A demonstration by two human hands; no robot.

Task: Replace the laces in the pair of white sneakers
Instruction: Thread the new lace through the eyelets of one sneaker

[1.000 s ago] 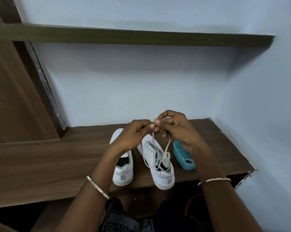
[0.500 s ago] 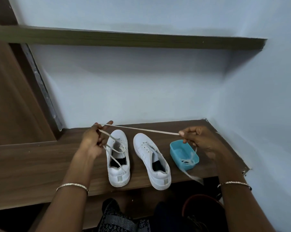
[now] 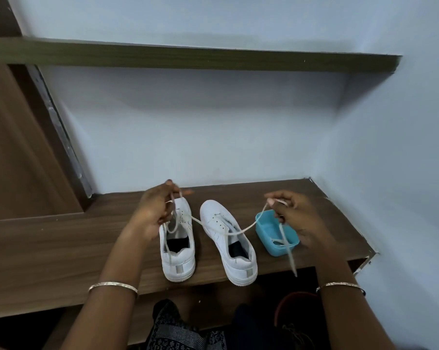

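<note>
The ledge [image 3: 62,238] is brown wood-grain board, matt. The sneakers [image 3: 179,261] look smooth and faintly glossy (leather or its imitation). The lace [image 3: 292,263] is flat woven cloth; the tub [image 3: 265,227], smooth blue plastic; the bangles [image 3: 112,285], shiny metal.

Two unlaced white sneakers [image 3: 208,242] side by side, heels nearest, lace [image 3: 241,230] sagging above

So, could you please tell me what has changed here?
The left hand and right hand, together above the right sneaker a second ago, drew apart, pulling the lace out; they still pinch it, now sagging between them. That sneaker, the left sneaker and the blue container stayed put.
</note>
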